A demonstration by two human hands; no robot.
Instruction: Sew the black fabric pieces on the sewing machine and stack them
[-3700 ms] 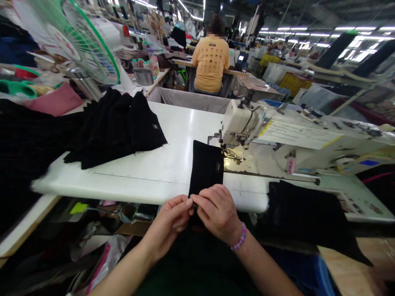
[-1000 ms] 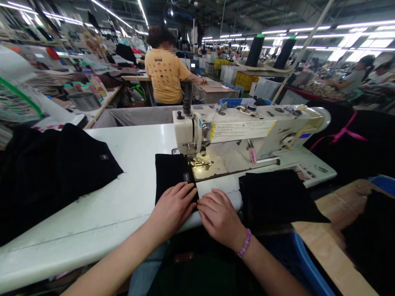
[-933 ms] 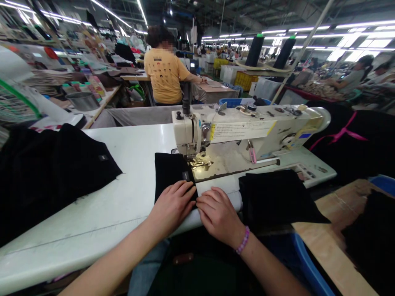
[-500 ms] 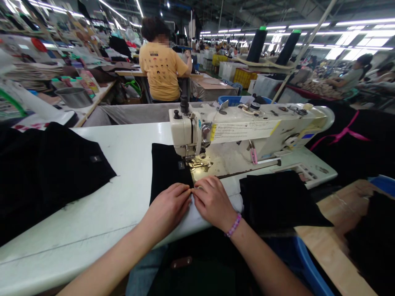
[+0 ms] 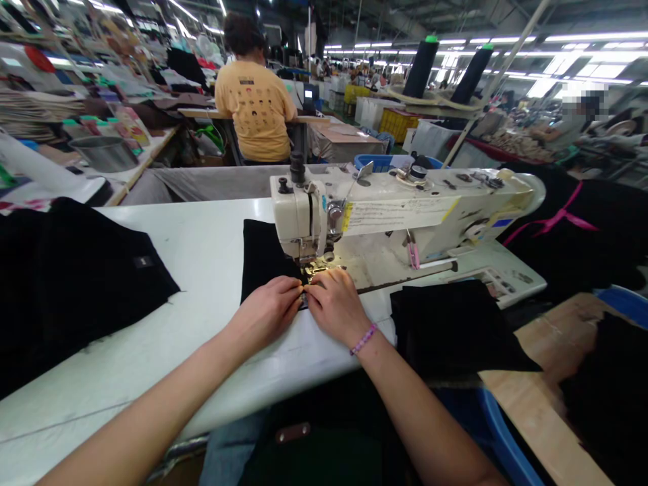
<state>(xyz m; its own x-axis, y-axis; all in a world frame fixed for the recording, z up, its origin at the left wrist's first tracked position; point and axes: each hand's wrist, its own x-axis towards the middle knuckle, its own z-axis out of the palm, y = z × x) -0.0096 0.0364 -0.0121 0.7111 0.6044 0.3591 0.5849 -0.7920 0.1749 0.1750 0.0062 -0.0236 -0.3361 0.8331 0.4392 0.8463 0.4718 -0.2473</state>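
A black fabric piece [image 5: 262, 258] lies partly under the head of a white sewing machine [image 5: 395, 202]. My left hand [image 5: 271, 304] pinches the fabric's near edge, fingers pressed together. Close beside it, my right hand [image 5: 334, 300] is closed at the same edge, its fingertips almost meeting the left ones just in front of the lit metal presser area [image 5: 318, 266]. The small label on this piece, visible earlier, is hidden now. The bit of cloth between my fingertips is mostly covered by the hands.
More black fabric [image 5: 91, 270] with a small label spreads over the white table [image 5: 202, 270] at left. Folded black pieces [image 5: 455, 324] lie at right. Pink-handled snips [image 5: 413, 251] rest on the machine bed. A person in a yellow shirt [image 5: 256, 108] sits beyond.
Both hands have moved forward, nearer the needle, and the black fabric has slid away from me with them. The view has shifted slightly.
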